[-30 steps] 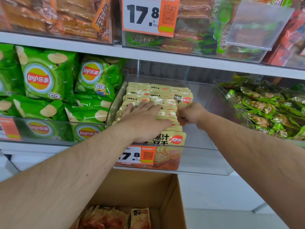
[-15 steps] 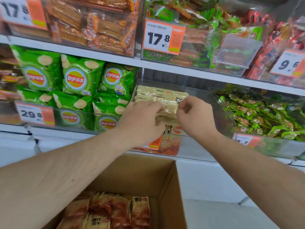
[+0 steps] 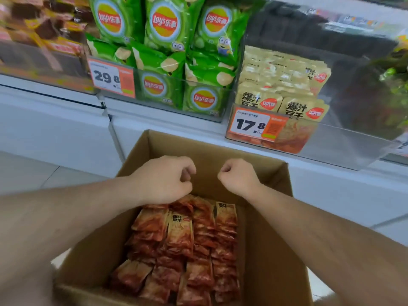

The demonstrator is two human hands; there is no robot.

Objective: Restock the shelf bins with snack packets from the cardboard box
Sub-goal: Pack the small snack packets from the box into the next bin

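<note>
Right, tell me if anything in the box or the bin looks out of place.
Nothing stands out: packets in the cardboard box lie in loose rows, and the clear bin holds tidy stacks behind its price tag.

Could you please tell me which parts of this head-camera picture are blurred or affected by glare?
Head view: the upper corners smear with motion blur; the clear plastic shelf bin shows pale glare on its front wall; the brown cardboard box, its red snack packets and the orange-and-white 17.8 price tag stay fairly sharp.

The cardboard box point(image 3: 267, 250) runs off my bottom edge; the right-hand bin's point(image 3: 364, 138) green packets point(image 3: 397, 85) blur beyond reading.
</note>
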